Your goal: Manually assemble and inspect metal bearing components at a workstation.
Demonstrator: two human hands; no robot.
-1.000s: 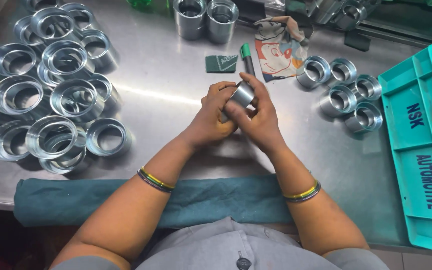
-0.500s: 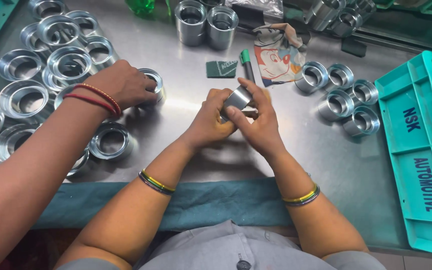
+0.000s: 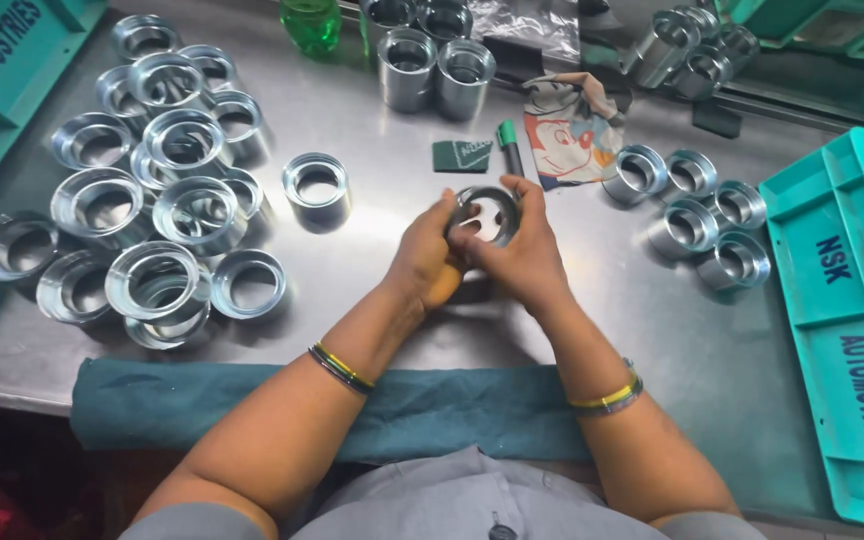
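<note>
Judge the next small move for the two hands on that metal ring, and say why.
Probably turn the metal ring a little further between the fingers. Both the left hand and right hand grip it above the steel table, bore facing up, with only part of its rim exposed.

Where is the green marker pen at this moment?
In the head view the green marker pen lies on the metal table, just beyond the metal ring held in both hands, between the dark green pad and the printed cloth.

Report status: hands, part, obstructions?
Left hand and right hand both grip one metal ring above the table. Lone ring sits left, apart. Nothing blocking.
</note>
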